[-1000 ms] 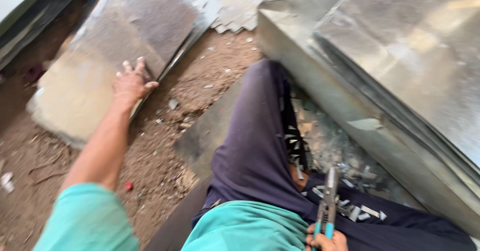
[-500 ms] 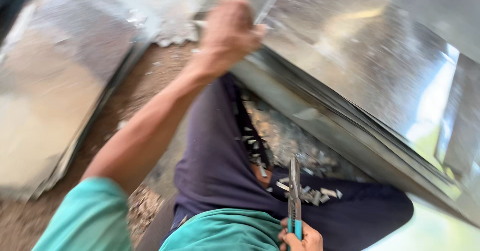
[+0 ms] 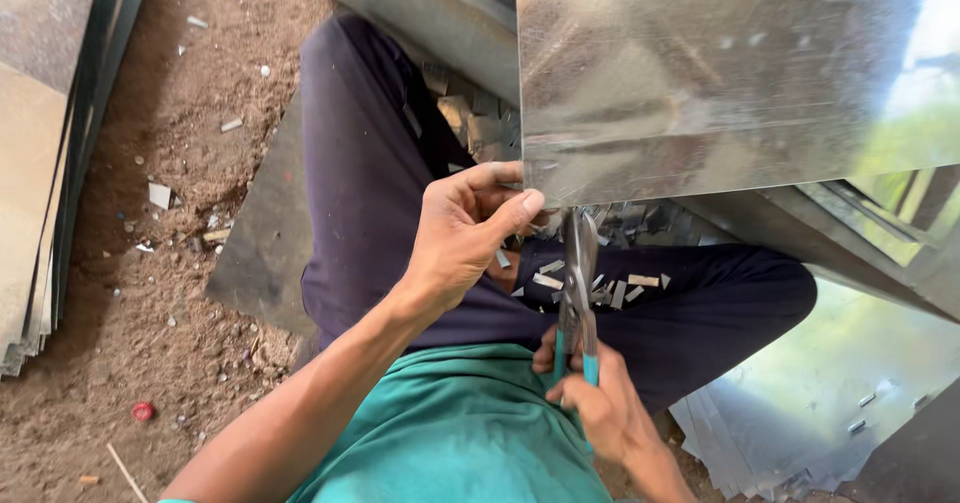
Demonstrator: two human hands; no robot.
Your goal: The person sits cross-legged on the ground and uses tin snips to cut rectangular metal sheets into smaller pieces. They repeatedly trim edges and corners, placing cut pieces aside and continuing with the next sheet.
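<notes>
A shiny galvanized metal sheet (image 3: 720, 73) stands in front of me, its lower left corner over my lap. My left hand (image 3: 465, 233) pinches that corner between thumb and fingers. My right hand (image 3: 595, 398) grips tin snips with teal handles (image 3: 577, 283), blades pointing up to the sheet's bottom edge beside my left thumb. Several small metal offcuts (image 3: 600, 288) lie on my dark trousers under the blades.
A stack of metal sheets (image 3: 40, 153) lies on the dirt at the left. A dark flat plate (image 3: 260, 233) sits beneath my left leg. More shiny sheets (image 3: 820, 403) lie at the lower right. Scraps and a red cap (image 3: 143, 411) dot the soil.
My left hand left the sheets on the ground, swung right and took hold of the big sheet's corner. The sheet now hangs over my lap, and the snips have risen to its edge.
</notes>
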